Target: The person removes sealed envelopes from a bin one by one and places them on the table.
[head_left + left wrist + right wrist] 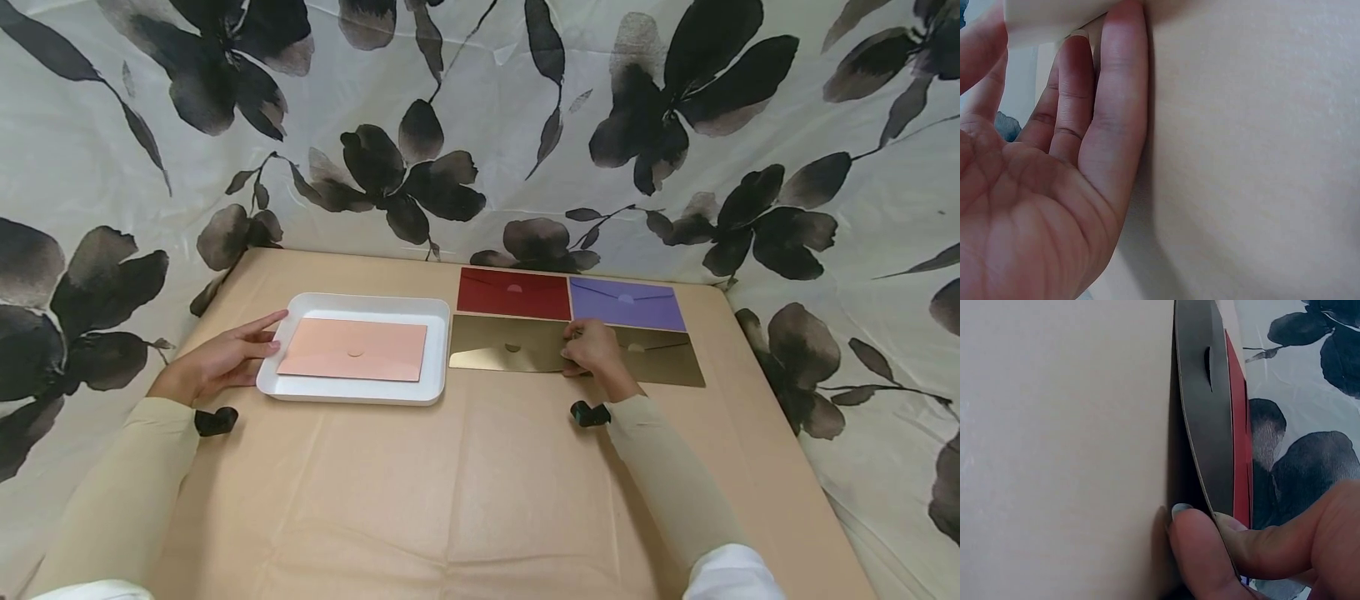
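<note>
Now gold env. edge pinched betw. R fingers; L fingers straight, touching tray.

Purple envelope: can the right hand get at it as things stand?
Probably yes, but not while gripping: the right hand is pinching a gold envelope, so it would need to let go first. The purple envelope lies just beyond the hand, with no other envelope on top.
</note>
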A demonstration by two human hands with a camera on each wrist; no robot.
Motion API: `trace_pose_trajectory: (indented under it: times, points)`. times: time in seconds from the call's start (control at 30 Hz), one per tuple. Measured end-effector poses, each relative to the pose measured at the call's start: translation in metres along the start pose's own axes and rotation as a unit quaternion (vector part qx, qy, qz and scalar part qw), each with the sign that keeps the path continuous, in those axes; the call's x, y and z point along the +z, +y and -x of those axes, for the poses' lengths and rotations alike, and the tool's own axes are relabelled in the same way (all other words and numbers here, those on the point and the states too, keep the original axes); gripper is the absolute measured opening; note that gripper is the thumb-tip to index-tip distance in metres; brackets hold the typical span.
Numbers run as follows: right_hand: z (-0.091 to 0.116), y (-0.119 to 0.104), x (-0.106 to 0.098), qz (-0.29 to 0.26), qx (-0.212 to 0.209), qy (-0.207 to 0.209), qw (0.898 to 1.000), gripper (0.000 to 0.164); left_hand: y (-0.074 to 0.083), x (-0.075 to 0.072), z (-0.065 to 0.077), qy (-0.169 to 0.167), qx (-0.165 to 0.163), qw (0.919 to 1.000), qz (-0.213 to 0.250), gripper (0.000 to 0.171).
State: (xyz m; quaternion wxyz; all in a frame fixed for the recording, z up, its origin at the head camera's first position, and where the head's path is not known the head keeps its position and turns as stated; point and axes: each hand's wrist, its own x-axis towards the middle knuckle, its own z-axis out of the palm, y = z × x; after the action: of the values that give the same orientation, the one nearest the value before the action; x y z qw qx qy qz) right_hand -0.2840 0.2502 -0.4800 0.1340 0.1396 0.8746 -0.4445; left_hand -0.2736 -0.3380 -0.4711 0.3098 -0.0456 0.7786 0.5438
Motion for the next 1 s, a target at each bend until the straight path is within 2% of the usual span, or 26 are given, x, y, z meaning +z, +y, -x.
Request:
trace_pose_trajectory:
  times: [0.13, 0.43, 0.57, 0.67, 0.77, 0.87, 1.0]
  points:
    - [0.0, -0.002, 0.0, 0.018, -0.008, 0.003, 1.0, 0.035, 0.001, 0.0, 0.002, 0.001, 0.0, 1.0, 0.006, 0.079]
    - [0.0, 0.0, 0.003, -0.004, -0.004, 0.008, 1.0, 0.037, -0.001, 0.0, 0.0, 0.0, -0.003, 1.0, 0.006, 0.077]
    - [-0.001, -0.003, 0.003, 0.024, 0.002, 0.008, 1.0, 0.033, -0.002, -0.001, -0.002, -0.001, -0.005, 1.0, 0.008, 0.077]
    - [-0.001, -0.005, 0.001, 0.066, -0.006, 0.004, 0.998, 0.033, -0.001, -0.001, -0.003, -0.002, -0.005, 1.0, 0.006, 0.077]
    - [0.001, -0.006, -0.002, 0.126, -0.035, -0.003, 0.991, 0.033, -0.001, 0.0, -0.002, -0.003, -0.003, 1.0, 0.006, 0.078]
    - [0.002, -0.008, -0.004, 0.2, -0.07, -0.003, 0.977, 0.034, -0.001, -0.001, -0.003, -0.003, -0.004, 1.0, 0.005, 0.079]
    - [0.002, -0.015, -0.006, 0.274, -0.082, -0.003, 0.958, 0.038, -0.002, -0.001, -0.004, -0.001, -0.006, 1.0, 0.001, 0.079]
